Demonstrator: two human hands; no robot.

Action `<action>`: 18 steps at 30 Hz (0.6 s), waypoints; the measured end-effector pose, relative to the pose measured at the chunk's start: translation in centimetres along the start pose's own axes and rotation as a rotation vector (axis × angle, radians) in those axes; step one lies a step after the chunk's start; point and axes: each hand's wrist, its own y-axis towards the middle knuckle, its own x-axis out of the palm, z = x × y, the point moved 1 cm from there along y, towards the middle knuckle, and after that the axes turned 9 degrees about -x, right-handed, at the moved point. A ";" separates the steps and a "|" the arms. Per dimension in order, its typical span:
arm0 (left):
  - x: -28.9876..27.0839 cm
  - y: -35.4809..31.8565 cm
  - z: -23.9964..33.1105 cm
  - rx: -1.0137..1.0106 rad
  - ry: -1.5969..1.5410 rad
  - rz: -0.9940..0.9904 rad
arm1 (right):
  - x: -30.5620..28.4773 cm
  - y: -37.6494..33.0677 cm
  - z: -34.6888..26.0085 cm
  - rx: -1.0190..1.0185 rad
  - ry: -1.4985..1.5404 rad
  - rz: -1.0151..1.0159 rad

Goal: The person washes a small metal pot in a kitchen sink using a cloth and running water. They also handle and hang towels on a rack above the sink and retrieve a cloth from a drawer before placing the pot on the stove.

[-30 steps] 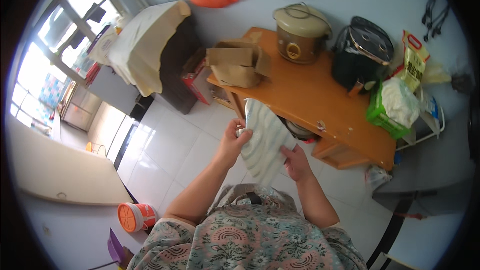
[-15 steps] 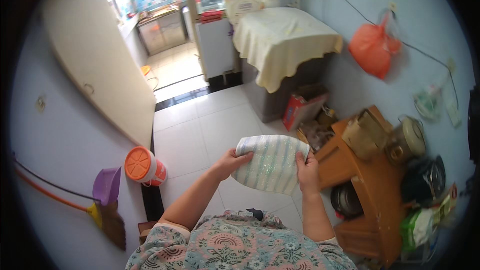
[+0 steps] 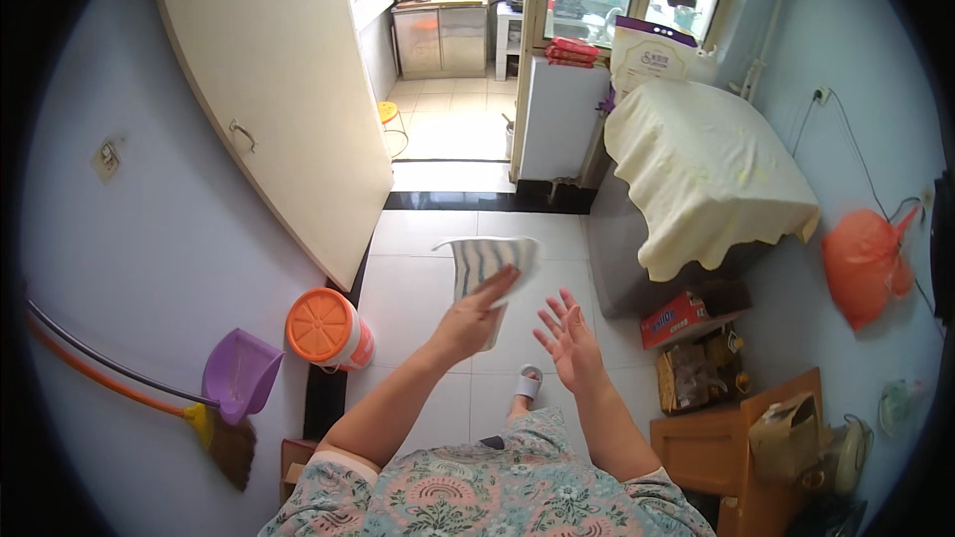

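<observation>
A white cloth [image 3: 476, 261] with blue-grey stripes hangs in front of me over the tiled floor. My left hand [image 3: 470, 326] is closed on it, with the fingers lying across its lower right part. The cloth looks folded or bunched there, and some of it drops below the hand. To the right, my right hand [image 3: 572, 343] is raised with its fingers spread, apart from the cloth and holding nothing.
An open door [image 3: 269, 89] stands left of a kitchen doorway. Along the left wall are an orange-lidded bucket [image 3: 323, 326], a purple dustpan [image 3: 242, 370] and a broom [image 3: 227, 443]. At right stand a cloth-covered cabinet [image 3: 696, 159], a red box [image 3: 681, 318] and a wooden cabinet [image 3: 701, 452].
My right hand has let go of the cloth and opened; the left keeps hold. The cloth, earlier spread between both hands, is now gathered. My view has turned right, and a slippered foot shows.
</observation>
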 end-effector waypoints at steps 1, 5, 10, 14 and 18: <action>0.6 2.2 0.1 0.023 0.181 -0.094 | 0.3 2.7 0.4 0.059 0.159 -0.038; 1.6 11.6 1.0 0.024 0.554 -0.271 | 0.9 15.4 1.6 0.155 0.555 -0.208; -4.8 23.7 -2.9 -0.052 -0.036 -0.426 | 3.7 29.0 -1.0 0.310 0.554 -0.291; -9.7 29.6 -8.6 -0.355 -0.707 -0.183 | 5.7 39.9 0.0 0.373 0.328 -0.308; -15.5 35.5 -14.6 -0.544 -1.095 0.019 | 8.7 49.9 2.3 0.210 -0.164 -0.328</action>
